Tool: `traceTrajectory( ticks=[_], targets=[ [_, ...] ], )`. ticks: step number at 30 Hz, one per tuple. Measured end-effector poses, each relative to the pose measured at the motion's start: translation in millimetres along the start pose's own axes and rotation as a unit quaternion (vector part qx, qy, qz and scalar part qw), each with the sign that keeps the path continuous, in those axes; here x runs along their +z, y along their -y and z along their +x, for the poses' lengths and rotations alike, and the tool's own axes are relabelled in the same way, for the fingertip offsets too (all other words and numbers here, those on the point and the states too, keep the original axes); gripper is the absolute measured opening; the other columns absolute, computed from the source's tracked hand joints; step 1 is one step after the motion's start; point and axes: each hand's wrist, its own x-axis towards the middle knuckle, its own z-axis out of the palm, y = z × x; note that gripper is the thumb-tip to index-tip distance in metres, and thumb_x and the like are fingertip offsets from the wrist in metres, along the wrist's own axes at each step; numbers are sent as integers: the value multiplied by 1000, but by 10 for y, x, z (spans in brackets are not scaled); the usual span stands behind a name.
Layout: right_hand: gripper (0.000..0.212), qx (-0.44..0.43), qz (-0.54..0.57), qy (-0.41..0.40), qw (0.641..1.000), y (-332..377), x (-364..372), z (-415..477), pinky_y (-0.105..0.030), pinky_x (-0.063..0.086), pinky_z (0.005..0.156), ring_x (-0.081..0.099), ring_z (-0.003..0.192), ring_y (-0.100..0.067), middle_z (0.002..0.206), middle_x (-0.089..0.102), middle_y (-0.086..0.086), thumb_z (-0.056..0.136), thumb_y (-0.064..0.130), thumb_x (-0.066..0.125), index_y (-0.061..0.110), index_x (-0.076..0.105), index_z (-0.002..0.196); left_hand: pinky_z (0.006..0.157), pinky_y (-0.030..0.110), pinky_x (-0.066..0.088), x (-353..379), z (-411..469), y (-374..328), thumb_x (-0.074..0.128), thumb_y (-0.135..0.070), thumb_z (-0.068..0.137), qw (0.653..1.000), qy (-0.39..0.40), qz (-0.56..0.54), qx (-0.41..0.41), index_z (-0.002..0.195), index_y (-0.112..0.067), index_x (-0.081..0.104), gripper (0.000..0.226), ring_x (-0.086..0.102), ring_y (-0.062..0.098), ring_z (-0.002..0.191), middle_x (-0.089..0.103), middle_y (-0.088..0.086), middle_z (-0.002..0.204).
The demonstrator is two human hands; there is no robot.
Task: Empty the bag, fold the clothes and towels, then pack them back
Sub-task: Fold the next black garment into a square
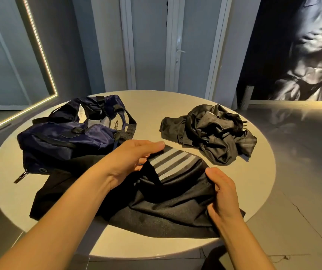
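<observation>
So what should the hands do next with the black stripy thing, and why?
Probably pull it out flat on the round pale table first. The black garment with grey stripes is bunched and creased between the left hand and the right hand, so it can't be folded neatly yet. The navy blue fabric bag and the crumpled black clothing pile can wait.

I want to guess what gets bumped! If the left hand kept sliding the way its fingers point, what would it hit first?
Probably the crumpled black clothes pile. The left hand points up and right across the striped black garment it grips, toward that pile. Depth is hard to judge.
</observation>
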Motion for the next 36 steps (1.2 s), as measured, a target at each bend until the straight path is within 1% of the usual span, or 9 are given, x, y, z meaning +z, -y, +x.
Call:
traceTrajectory(
  ticks=[5, 10, 13, 15, 17, 19, 23, 29, 36],
  targets=[
    [43, -8, 19, -4, 1000, 28, 48, -23, -35, 27, 63, 35, 61, -13, 62, 35, 0, 95, 1, 51, 19, 43, 56, 72, 25, 47, -76, -71, -18, 76, -11, 86, 997, -33, 19, 72, 90, -7, 78, 6, 56, 21, 76, 69, 7, 80],
    [45, -17, 2, -16, 1000, 35, 73, -47, -36, 25, 63, 31, 60, -13, 61, 31, 0, 95, 1, 49, 20, 39, 56, 65, 23, 49, 40, -159, -2, 71, -16, 94, 955, -194, 141, 173, 85, -12, 72, 10, 58, 7, 62, 67, 2, 69],
    [44, -19, -19, -21, 999, 29, 80, -48, -35, 30, 63, 36, 60, -14, 60, 37, -1, 96, 3, 52, 18, 44, 56, 72, 35, 53, 362, -420, 119, 76, -25, 89, 938, -125, 172, 275, 82, -17, 70, 12, 63, 19, 71, 68, 5, 76],
    [32, -19, -24, -23, 999, 23, 75, -39, -35, 33, 64, 38, 64, -18, 64, 39, -6, 95, 4, 54, 10, 46, 64, 69, 30, 51, 524, -515, 267, 74, -39, 88, 871, -78, 315, 367, 89, -22, 68, 18, 60, 17, 75, 64, -4, 81],
    [27, -13, -18, -22, 999, 17, 59, -28, -35, 34, 64, 38, 66, -21, 66, 38, -8, 94, 5, 55, 9, 46, 68, 71, 29, 46, 522, -410, 429, 67, -58, 86, 730, -94, 528, 423, 101, -23, 64, 38, 53, 15, 84, 58, -7, 95],
    [29, -2, -15, -20, 1000, 13, 37, -27, -35, 34, 65, 39, 68, -21, 66, 39, -8, 93, 8, 57, 10, 46, 67, 73, 32, 42, 450, -286, 514, 62, -68, 81, 680, -109, 614, 384, 105, -25, 63, 50, 49, 19, 89, 54, -5, 100],
    [26, 0, -24, -20, 1000, 13, 31, -34, -37, 38, 69, 44, 73, -24, 69, 46, -9, 91, 15, 62, 10, 54, 67, 75, 31, 38, 382, -240, 595, 58, -59, 85, 720, -120, 582, 357, 99, -28, 71, 36, 50, 16, 90, 56, -9, 98],
    [32, -16, -21, -19, 999, 46, 60, -56, -34, 37, 66, 42, 65, -17, 64, 42, -5, 94, 6, 57, 10, 49, 64, 79, 28, 49, 322, -300, 437, 63, -44, 96, 908, -92, 303, 273, 87, -30, 75, 20, 63, 7, 86, 68, -13, 87],
    [36, -25, -25, -6, 999, 62, 65, -77, -31, 38, 61, 42, 58, -15, 59, 42, -4, 90, -2, 59, 10, 49, 57, 76, 25, 55, 177, -307, 98, 74, -16, 90, 957, -150, 82, 235, 92, -15, 77, 3, 70, 15, 81, 76, 0, 86]
  ],
)
